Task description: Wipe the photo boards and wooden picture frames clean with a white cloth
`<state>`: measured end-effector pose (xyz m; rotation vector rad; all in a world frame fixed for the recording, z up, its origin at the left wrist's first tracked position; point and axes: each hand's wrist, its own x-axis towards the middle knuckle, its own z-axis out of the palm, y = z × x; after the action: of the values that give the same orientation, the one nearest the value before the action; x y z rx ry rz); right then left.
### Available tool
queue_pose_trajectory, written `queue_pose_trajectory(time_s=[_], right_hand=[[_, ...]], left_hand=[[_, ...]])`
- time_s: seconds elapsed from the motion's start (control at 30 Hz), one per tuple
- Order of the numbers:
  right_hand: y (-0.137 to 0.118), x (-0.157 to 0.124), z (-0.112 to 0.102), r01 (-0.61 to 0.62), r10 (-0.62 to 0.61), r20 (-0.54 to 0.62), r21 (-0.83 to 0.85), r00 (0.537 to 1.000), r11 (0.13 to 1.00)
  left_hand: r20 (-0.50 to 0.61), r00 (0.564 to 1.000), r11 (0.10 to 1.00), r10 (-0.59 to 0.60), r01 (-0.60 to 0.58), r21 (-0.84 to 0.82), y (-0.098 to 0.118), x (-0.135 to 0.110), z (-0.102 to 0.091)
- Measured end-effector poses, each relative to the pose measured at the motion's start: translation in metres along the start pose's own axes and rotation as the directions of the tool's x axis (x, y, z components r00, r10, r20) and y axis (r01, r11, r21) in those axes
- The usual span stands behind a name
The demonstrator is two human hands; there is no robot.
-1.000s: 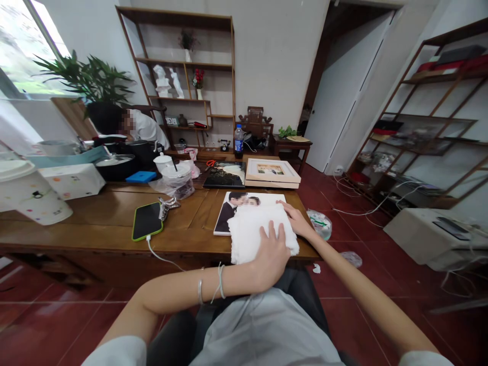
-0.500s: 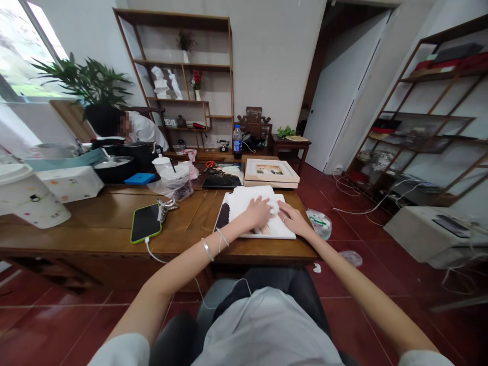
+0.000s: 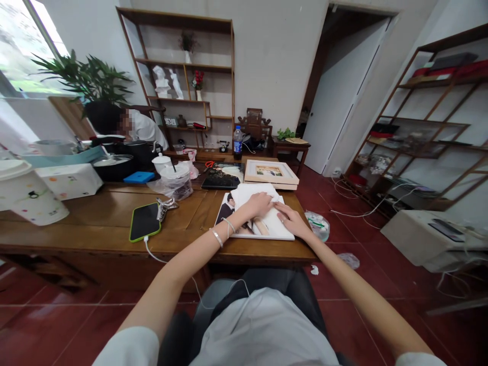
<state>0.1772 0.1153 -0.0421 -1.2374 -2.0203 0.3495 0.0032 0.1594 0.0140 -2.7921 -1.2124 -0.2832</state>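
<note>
A large photo print (image 3: 267, 229) lies flat on the wooden table (image 3: 95, 213) in front of me. A white cloth (image 3: 251, 192) covers its far part. My left hand (image 3: 259, 203) lies on the cloth with fingers flat, pressing it down. My right hand (image 3: 290, 221) rests on the print's right side, fingers stretched out, next to the left hand. Two bracelets sit on my left wrist.
A green-cased phone (image 3: 145, 221) on a white cable lies to the left. Beyond the print are a framed picture (image 3: 271, 173), a dark album (image 3: 224, 177), lidded cups (image 3: 173, 178), pots and boxes. Another person (image 3: 125, 127) bends over at the far left. Shelves line the walls.
My left hand pushed the white cloth from the print's near edge up to its far part, uncovering the lower picture. The right hand stayed on the print's right side.
</note>
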Motion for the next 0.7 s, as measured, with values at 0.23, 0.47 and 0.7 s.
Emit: queue_pose_trajectory(time_s=[0.23,0.47,0.7], right_hand=[[0.006,0.0,0.003,-0.009,0.009,-0.01,0.038,1.0,0.999],[0.008,0.0,0.005,-0.007,0.008,-0.021,0.044,1.0,0.999],[0.006,-0.001,0.003,0.002,-0.002,-0.014,0.011,1.0,1.0]], left_hand=[[-0.019,1.0,0.999,-0.019,0.019,0.026,-0.04,-0.046,-0.003],[-0.069,0.996,0.998,-0.06,0.061,0.009,-0.079,-0.078,0.0],[-0.068,0.998,1.0,0.018,-0.016,0.023,-0.064,-0.093,0.0]])
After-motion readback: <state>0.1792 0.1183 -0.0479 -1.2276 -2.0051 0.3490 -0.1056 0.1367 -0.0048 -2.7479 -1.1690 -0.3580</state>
